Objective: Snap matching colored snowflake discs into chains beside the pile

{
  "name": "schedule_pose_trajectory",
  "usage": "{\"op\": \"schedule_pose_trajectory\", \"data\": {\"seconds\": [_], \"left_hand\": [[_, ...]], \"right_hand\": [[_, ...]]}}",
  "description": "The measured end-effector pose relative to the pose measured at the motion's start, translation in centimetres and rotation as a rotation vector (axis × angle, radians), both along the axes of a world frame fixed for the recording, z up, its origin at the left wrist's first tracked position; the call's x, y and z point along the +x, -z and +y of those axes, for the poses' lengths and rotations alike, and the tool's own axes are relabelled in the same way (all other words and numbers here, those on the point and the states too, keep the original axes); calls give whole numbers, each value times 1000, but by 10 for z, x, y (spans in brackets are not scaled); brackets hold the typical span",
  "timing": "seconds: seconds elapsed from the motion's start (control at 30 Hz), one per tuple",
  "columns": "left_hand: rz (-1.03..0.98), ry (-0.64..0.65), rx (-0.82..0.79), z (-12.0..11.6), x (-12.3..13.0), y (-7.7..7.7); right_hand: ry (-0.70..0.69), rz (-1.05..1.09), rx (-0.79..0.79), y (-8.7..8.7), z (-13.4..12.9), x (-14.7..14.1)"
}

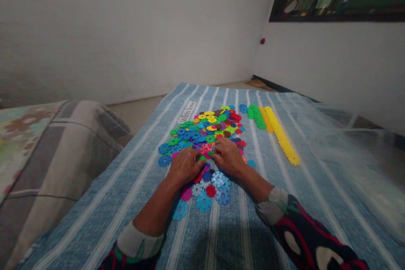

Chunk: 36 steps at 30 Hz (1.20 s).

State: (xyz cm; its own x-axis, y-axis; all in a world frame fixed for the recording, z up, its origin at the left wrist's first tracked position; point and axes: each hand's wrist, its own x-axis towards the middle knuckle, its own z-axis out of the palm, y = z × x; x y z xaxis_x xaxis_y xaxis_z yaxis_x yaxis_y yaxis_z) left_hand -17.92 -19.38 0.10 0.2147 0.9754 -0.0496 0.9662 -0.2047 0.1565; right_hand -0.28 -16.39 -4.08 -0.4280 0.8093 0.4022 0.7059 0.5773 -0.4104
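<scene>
A pile of notched plastic discs (193, 136) in many colours spreads over the middle of the striped cloth. Over the pile's near part, my left hand (186, 165) is closed, with a green disc (201, 157) at its fingertips. Close beside it, my right hand (228, 155) pinches another green disc (211, 154) between thumb and fingers. A pink disc (206, 149) lies just beyond the fingertips. Nearer to me are light blue discs (204, 201), a red disc (210, 190) and a magenta disc (186, 194).
Right of the pile lie overlapping rows: a long yellow row (281, 137), an orange row (266, 120) and a green row (257, 117). A blue disc (243, 108) sits at their left. Clear plastic (344, 143) occupies the right side. A fabric-covered seat (79, 135) stands left of the table.
</scene>
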Motion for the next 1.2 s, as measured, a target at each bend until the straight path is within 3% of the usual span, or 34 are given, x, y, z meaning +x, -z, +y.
{"op": "schedule_pose_trajectory", "data": {"seconds": [0.3, 0.53, 0.77, 1.0, 1.2], "left_hand": [[-79, -92, 10, 4, 2, 6], [-631, -134, -80, 11, -16, 18], [-983, -131, -173, 5, -15, 0], [-1065, -164, -181, 2, -11, -5], [-1082, -182, -170, 4, -12, -4]], "right_hand": [[-37, 50, -46, -3, -1, -1], [-106, 150, -98, -7, -2, -2], [-138, 216, -138, -8, -3, -4], [-81, 228, -173, -14, -3, -6], [-74, 399, -312, -19, -3, -5]]}}
